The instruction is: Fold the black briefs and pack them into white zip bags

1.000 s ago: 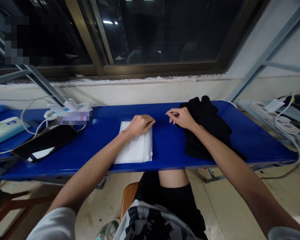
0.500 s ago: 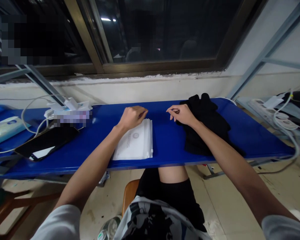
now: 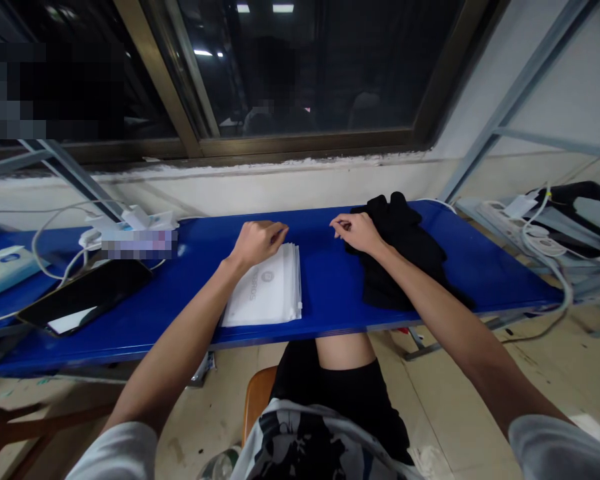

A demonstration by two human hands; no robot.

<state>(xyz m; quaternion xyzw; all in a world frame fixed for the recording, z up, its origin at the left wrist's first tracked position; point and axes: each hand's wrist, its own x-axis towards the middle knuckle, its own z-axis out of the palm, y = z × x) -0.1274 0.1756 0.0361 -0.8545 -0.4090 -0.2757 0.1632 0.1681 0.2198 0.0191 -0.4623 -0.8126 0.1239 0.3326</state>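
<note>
My left hand (image 3: 258, 244) is loosely closed above the far end of a stack of white frosted zip bags (image 3: 270, 297) with printed lettering. Its fingers curl inward, and nothing shows in them. To the right, my right hand (image 3: 359, 231) is also curled, thumb and fingertips close together, with nothing visible between them. It is at the left edge of a bundle of black cloth (image 3: 403, 270), partly covering it. Both lie on the blue table (image 3: 325, 287), the bags near its front edge. A strip of bare blue surface separates my two hands.
On the left are a dark phone-like slab (image 3: 87, 293), power strips with white cables (image 3: 150, 220) and a tissue pack (image 3: 7, 270). Metal posts (image 3: 520, 100) rise on both sides. Behind the table is a window (image 3: 305, 73). More cables hang at the right (image 3: 555, 267).
The view has shifted slightly, moving everything a little left. My right fingers have drawn closer together. The bags and black cloth stay in place on the table.
</note>
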